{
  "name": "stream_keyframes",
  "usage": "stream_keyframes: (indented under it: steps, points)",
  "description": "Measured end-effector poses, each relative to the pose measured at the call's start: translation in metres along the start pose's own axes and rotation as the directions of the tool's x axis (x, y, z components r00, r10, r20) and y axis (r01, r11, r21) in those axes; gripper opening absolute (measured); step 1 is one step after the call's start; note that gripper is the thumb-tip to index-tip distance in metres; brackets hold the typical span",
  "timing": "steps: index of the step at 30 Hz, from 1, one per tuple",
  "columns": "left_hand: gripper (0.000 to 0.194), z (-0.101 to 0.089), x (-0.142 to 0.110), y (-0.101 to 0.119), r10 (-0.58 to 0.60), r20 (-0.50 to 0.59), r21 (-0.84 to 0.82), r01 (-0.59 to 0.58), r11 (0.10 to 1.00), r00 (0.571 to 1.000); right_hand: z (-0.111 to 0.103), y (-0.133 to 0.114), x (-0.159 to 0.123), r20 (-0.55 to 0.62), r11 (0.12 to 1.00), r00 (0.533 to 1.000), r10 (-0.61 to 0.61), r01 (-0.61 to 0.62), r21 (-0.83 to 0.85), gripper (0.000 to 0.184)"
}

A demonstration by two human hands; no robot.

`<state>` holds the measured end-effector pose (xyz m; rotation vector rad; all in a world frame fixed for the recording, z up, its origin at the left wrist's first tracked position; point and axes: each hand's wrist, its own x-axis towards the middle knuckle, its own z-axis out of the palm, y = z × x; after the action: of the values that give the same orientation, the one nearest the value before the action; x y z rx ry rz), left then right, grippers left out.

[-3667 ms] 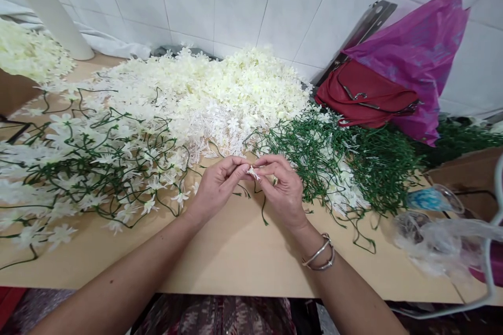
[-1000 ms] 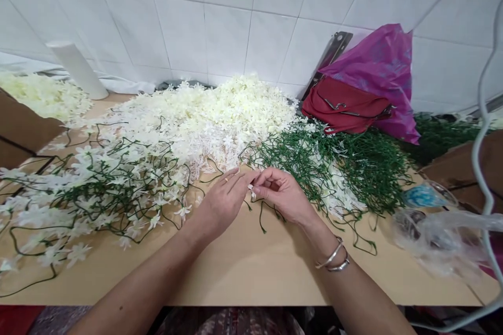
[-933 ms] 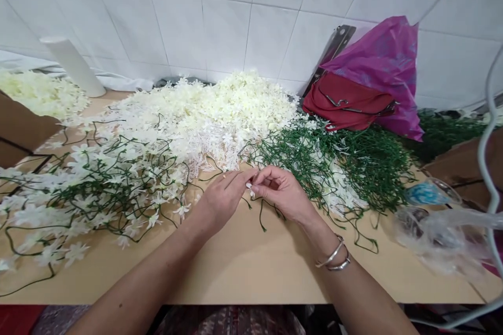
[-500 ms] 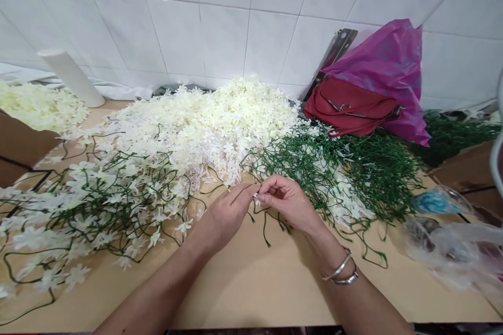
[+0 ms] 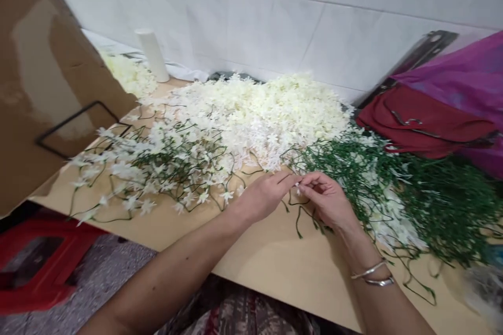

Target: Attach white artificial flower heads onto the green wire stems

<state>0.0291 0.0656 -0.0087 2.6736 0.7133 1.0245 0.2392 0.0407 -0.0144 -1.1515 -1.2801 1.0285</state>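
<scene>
A small white artificial flower (image 5: 297,189) is pinched at the meeting fingertips of both hands, mostly covered by them. My left hand (image 5: 264,196) is closed, back upward, its fingers pressed together around the flower's far side. Thumb and forefinger of my right hand (image 5: 329,200) close on it from the right. Loose green stems (image 5: 299,222) lie on the table just under the hands. Left of them spreads a tangle of white flowers on green stems (image 5: 173,167). Behind is a heap of cream blossoms (image 5: 283,102); to the right, a pile of green stems (image 5: 440,204).
A cardboard box (image 5: 51,63) with a black wire frame (image 5: 78,120) stands at the table's left. A red stool (image 5: 43,261) is on the floor below. A red handbag (image 5: 428,120) and purple plastic bag (image 5: 467,73) lean at right. A white roll (image 5: 151,55) stands by the tiled wall.
The view has swung left, bringing the cardboard box and red stool further in. Both hands stay together at the small flower; over the earlier frames, my left hand turned its back upward.
</scene>
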Motion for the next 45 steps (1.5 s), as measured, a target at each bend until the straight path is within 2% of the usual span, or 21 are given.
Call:
stream_keyframes:
  steps: [4,8,15,19,28,36,45]
  points:
    - [0.029,0.007,0.003,-0.006,0.0,0.027,-0.014,0.001,1.0,1.0,-0.003,0.009,0.004,-0.022,1.0,1.0,-0.003,0.004,0.01,0.025]
    - [0.029,0.01,0.004,-0.008,0.015,0.015,0.005,-0.015,1.0,1.0,0.001,0.003,0.003,-0.009,0.998,0.999,0.031,-0.031,0.047,0.026]
    - [0.027,0.01,0.004,-0.011,0.008,0.012,0.005,-0.009,1.0,1.0,0.008,-0.01,0.004,0.018,0.998,0.999,0.031,-0.031,0.051,0.026]
    - [0.026,0.012,0.004,-0.013,-0.001,0.006,0.004,0.001,1.0,1.0,0.007,-0.008,0.003,0.064,0.997,0.998,0.013,-0.018,0.074,0.024]
    - [0.023,0.013,0.005,-0.017,0.024,-0.015,0.061,-0.023,0.998,1.0,0.005,-0.003,0.003,0.089,0.999,0.996,-0.002,-0.003,0.05,0.027]
    - [0.021,0.014,0.006,-0.017,0.029,-0.033,0.052,-0.027,0.998,0.999,0.005,-0.002,0.003,0.087,0.999,0.996,-0.014,0.011,0.04,0.029]
    - [0.021,0.014,0.005,-0.018,0.013,-0.004,0.055,-0.012,0.998,1.0,0.008,-0.008,0.0,0.083,1.0,0.997,-0.012,0.01,0.027,0.031]
